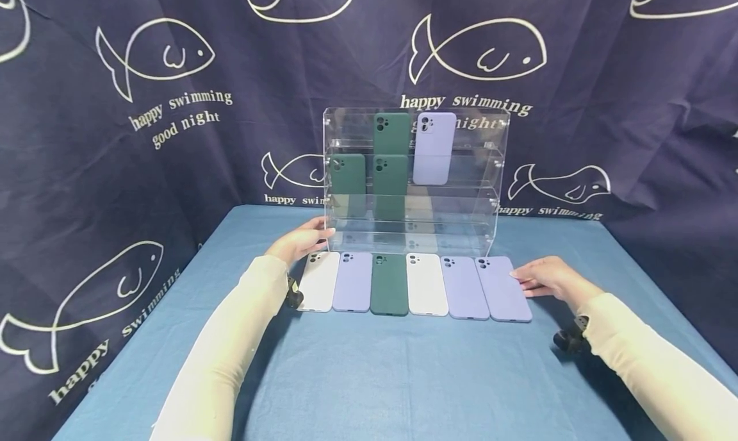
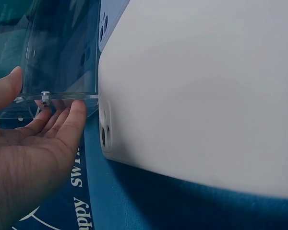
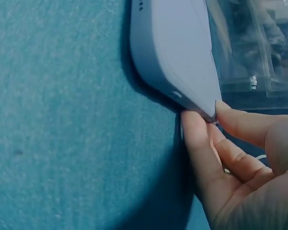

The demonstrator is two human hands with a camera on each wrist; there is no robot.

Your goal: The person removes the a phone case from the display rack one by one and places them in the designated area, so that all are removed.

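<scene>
A clear acrylic display stand (image 1: 461,207) with tiered shelves stands at the back of the table. My left hand (image 1: 304,239) grips its left side panel, thumb on one side and fingers on the other in the left wrist view. Below that hand lies a white phone case (image 1: 319,284). At the right end of the row, my right hand (image 1: 550,279) pinches the edge of a lavender phone case (image 1: 504,290); in the right wrist view the thumb is over the case's corner and the fingers against its side. The case lies flat beside another lavender case (image 1: 466,290).
Between these lie a lavender case (image 1: 353,284), a green case (image 1: 389,287) and a white case (image 1: 427,287). Upright on the stand are a lavender case (image 1: 435,149) and several green cases (image 1: 348,175). A fish-print curtain (image 1: 357,63) hangs behind the blue table (image 1: 403,377).
</scene>
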